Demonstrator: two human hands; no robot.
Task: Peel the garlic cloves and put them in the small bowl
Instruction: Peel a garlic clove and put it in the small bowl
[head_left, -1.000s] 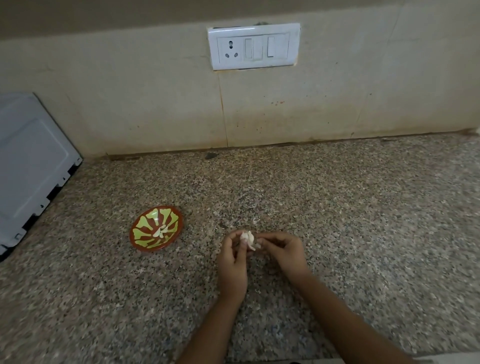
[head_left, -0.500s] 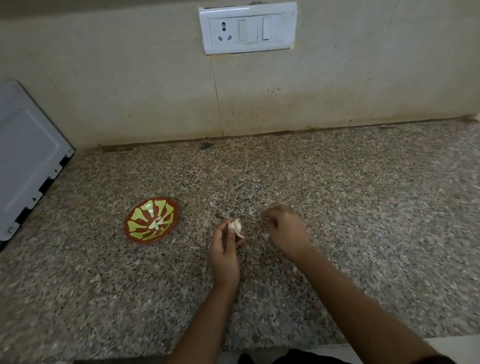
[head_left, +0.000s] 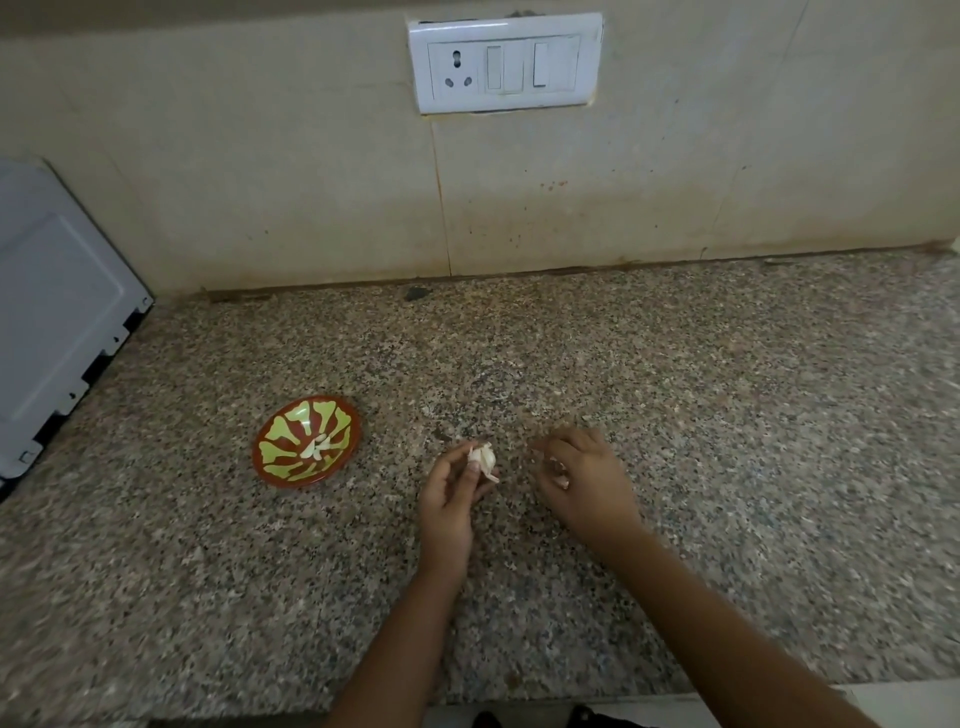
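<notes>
Nearest the camera, two bare forearms reach up from the bottom edge over the speckled stone counter. The left hand has its fingers and thumb curled round a small white piece of garlic, pinching it at the fingertips, with a thin shred of skin hanging off the side nearest the thumb. The right hand sits palm down just beside it, clear of the garlic. Its fingers are loosely curled, with pale spots showing under the tips. Whether that is a scrap of peel, a clove or only nails, I cannot tell, so its grip stays unknown.

A second ago both hands met on the garlic, right fingertips against it. Half a second ago the right hand had pulled off to the outer side, and it stays apart now, while the left has kept its hold throughout.

Just beyond the left fingertips a few pale scraps lie on the counter. Further out on the left hand's outer side sits the small bowl, red-brown with yellow-green petals, holding several peeled cloves at its centre. It is in the same spot as before.

Far beyond the fingers rises the cream wall with a white switch plate, and a grey appliance stands at the far left.
</notes>
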